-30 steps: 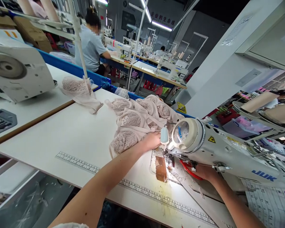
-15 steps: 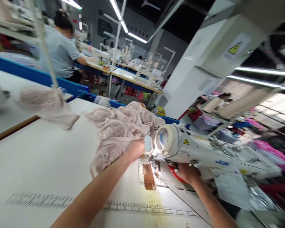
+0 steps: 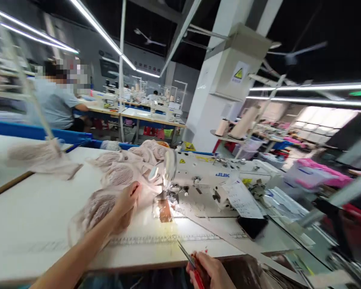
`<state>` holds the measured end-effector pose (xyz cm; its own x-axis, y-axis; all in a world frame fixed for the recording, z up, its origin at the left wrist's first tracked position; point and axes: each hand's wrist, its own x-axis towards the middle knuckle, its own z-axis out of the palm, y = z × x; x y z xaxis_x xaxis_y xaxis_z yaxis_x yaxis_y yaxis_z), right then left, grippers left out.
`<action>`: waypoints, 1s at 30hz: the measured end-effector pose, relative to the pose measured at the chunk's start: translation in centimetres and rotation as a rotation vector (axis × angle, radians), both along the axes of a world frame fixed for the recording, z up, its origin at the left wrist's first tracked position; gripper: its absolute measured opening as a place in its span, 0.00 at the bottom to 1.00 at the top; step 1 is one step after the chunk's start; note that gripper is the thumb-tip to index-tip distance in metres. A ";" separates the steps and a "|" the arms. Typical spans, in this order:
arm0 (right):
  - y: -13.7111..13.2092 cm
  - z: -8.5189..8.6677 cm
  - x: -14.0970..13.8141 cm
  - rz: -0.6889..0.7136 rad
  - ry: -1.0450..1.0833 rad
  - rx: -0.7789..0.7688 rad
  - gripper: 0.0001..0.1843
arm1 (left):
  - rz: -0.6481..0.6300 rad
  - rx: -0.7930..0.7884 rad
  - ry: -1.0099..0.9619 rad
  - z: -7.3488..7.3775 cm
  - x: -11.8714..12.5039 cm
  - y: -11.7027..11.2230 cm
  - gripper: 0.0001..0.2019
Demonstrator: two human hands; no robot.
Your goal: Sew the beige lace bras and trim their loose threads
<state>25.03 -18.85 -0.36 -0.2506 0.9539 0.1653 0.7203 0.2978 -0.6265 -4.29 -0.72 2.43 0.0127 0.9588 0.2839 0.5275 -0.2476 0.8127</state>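
The right hand [image 3: 206, 271] has drawn back from the sewing machine [image 3: 216, 176] to the near edge of the tabletop [image 3: 33, 208], its grip closed round red-handled snips [image 3: 189, 261]. The left hand [image 3: 126, 202] still pinches the lace garments [image 3: 117, 174] left of the machine; open tabletop lies further left.

Your left forearm [image 3: 84, 247] runs bare from the lower left corner up and to the right, nearly straight, with the wrist in line. Your left hand [image 3: 125, 201] is at the end of that reach, thumb raised on top and fingers bent under it in a pinch. Your right hand [image 3: 209, 269] sits low at the bottom edge, close to your body, back upward, fingers curled into a tight grip. Its wrist and arm are out of view.
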 end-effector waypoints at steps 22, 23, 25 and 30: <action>13.1 3.8 -20.0 0.964 0.191 0.048 0.05 | 0.646 0.134 -0.502 5.3 -8.4 -30.5 0.22; 12.9 3.7 -20.3 0.983 0.198 0.029 0.05 | 0.683 0.155 -0.474 5.0 -8.8 -30.9 0.21; 12.3 3.7 -20.9 0.995 0.222 -0.008 0.06 | 0.771 0.179 -0.371 4.2 -9.3 -31.3 0.19; 9.2 4.6 -22.8 0.955 0.416 -0.270 0.12 | 0.881 0.153 -0.037 0.2 -8.8 -29.6 0.13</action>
